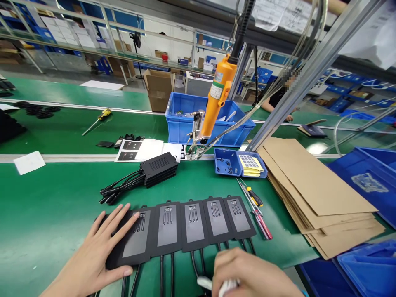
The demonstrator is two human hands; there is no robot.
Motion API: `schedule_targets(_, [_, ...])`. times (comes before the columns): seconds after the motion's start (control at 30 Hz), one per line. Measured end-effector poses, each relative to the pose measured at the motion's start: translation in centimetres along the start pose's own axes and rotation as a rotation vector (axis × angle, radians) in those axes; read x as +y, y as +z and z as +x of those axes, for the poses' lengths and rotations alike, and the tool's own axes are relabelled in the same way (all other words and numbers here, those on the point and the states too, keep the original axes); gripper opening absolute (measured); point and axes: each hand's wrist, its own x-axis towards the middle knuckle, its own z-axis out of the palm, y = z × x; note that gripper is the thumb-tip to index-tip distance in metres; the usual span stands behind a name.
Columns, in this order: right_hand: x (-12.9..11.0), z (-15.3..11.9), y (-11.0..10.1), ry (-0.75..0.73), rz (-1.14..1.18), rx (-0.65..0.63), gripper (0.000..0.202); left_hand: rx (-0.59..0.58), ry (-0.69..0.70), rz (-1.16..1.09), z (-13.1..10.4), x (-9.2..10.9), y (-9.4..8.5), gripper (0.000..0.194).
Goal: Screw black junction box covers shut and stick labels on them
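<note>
Several flat black controller boxes with grey front labels and cables lie in a row along the green bench; one is the controller box (167, 229) second from the left of the labelled ones. My left hand (105, 243) lies flat with fingers spread over the left end of the row, touching the leftmost labelled box (140, 243). At the bottom edge, my right hand (244, 272) is closed around a crumpled white cloth (229, 286), partly hidden and blurred. It is just below the cables of the right-hand boxes.
Behind the row sits a stack of black boxes (159, 169) with cables. An orange electric screwdriver (216, 95) hangs before a blue bin (182, 130). Screwdrivers (262, 225), a small parts tray (227, 163) and cardboard sheets (312, 177) lie right. A co-worker (275, 103) is beyond.
</note>
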Motion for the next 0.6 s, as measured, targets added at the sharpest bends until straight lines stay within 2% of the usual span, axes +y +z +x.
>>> schedule_targets(0.03, [0.3,-0.4,-0.9,0.074,0.038,0.123,0.024,0.038,-0.06,-0.051,-0.3,0.1,-0.3,0.093])
schedule_targets(0.13, [3.4,-1.7,-2.4,0.33,-0.028,0.708,0.032,0.186,-0.409,-0.157,-1.9,0.1,-1.3,0.065])
schedule_targets(0.17, [4.9,-2.0,-2.3,0.392,-0.114,0.839,0.035,0.202,-0.541,-0.179,-2.7,0.1,-1.6,0.064])
schedule_targets(0.2, [6.5,-2.3,-1.9,0.408,-0.227,0.874,0.037,0.198,-0.648,-0.207,-3.5,0.1,-1.7,0.067])
schedule_targets(0.23, [8.0,-2.5,-1.2,0.378,-0.351,0.801,0.042,0.188,-0.712,-0.247,-4.3,0.1,-1.6,0.072])
schedule_targets(0.3, [10.2,-2.4,0.6,0.292,-0.603,0.626,0.065,0.191,-0.757,-0.373,-5.8,0.5,-1.2,0.079])
schedule_targets(0.37, [11.0,-1.6,2.5,0.222,-0.77,0.553,0.084,0.269,-0.788,-0.575,-6.6,1.4,-0.4,0.076])
schedule_targets(0.43, [10.3,0.1,3.9,0.162,-0.818,0.49,0.092,0.398,-0.903,-0.814,-6.5,2.8,0.4,0.065])
schedule_targets(0.5, [8.5,2.5,4.7,0.103,-0.771,0.379,0.095,0.558,-1.045,-0.985,-6.0,4.2,1.0,0.054])
schedule_targets(0.6, [5.0,7.5,5.2,0.057,-0.619,0.142,0.097,0.732,-1.104,-1.142,-5.2,5.4,1.6,0.053])
